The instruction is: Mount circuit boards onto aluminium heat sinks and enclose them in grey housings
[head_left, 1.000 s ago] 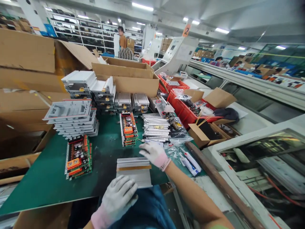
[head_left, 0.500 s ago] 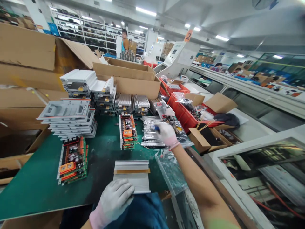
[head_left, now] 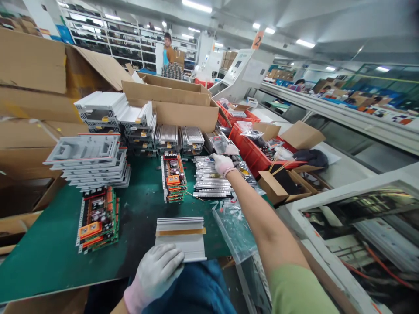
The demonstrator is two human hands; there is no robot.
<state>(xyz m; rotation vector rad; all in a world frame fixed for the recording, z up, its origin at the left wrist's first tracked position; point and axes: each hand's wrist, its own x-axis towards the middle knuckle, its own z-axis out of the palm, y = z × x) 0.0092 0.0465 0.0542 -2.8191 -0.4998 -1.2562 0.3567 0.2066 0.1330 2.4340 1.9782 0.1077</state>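
Note:
On the green worktable before me lies a grey aluminium housing [head_left: 180,248] with a tan strip across it. My left hand [head_left: 159,268], in a white glove, is closed on its near left corner. My right hand [head_left: 224,165], also gloved, is stretched forward over a pile of silvery metal strips [head_left: 212,185]. Its fingers are drawn together at the pile's far side, near a small blue bit; what they hold is too small to make out. Left of the strips is a stack of circuit boards [head_left: 174,178] with orange parts.
More circuit boards [head_left: 98,218] lie at the left, beside stacked grey covers [head_left: 87,150]. Finned housings [head_left: 139,126] stand behind. A clear plastic bag [head_left: 235,231] hangs over the table's right edge. Red bins [head_left: 247,146] and an open carton [head_left: 273,189] are at the right.
My right hand has moved slightly forward and left over the strips, and the blue bit at its fingers shows less. My left hand stays on the housing. The view has shifted a little.

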